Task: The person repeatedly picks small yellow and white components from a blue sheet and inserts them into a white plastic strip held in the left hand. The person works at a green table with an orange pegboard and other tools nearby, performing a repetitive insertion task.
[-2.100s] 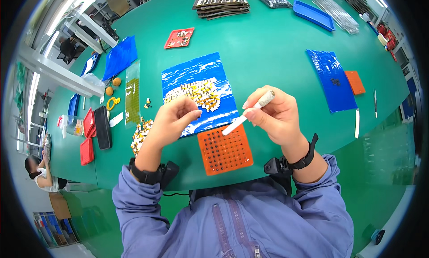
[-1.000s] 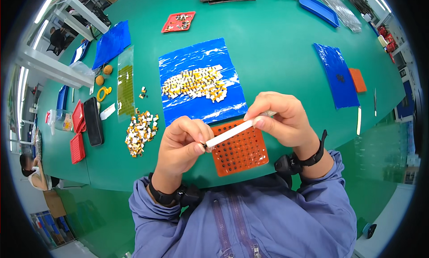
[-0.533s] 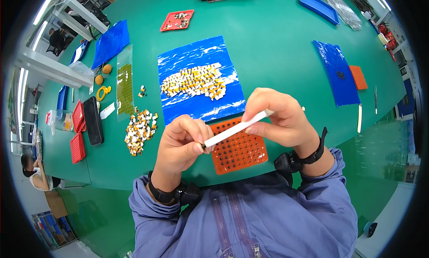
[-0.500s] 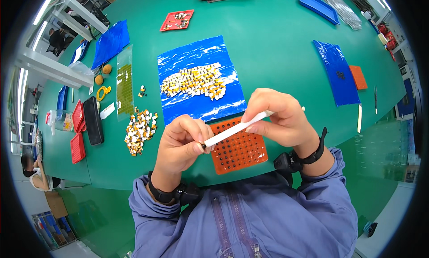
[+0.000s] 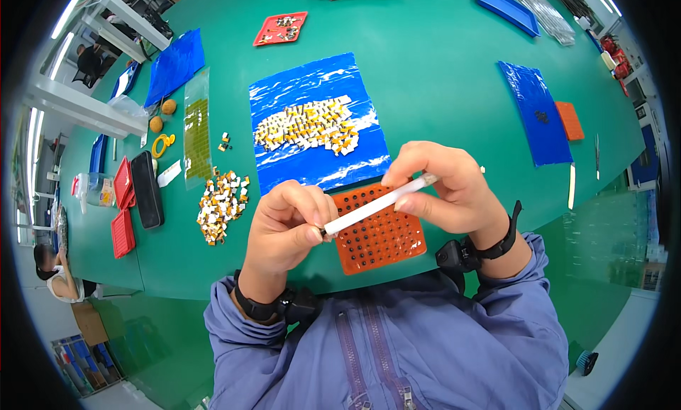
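A white pen-shaped tool is pinched in my right hand, tip slanting down-left. That tip meets the closed fingertips of my left hand, which seem to pinch something tiny; I cannot make it out. Both hands hover over an orange perforated tray near the table's front edge. Just beyond lies a blue sheet carrying a spread of small white and yellow parts. A second heap of such parts sits on the green table left of my left hand.
At the left lie red trays, a black case, a clear strip and another blue sheet. A small red tray is farther back. On the right are a blue sheet and an orange pad. Another person sits far left.
My hands drew back from the blue sheet to above the orange tray, and the white tool's tip came to my left fingertips. Over the last half second they barely moved.
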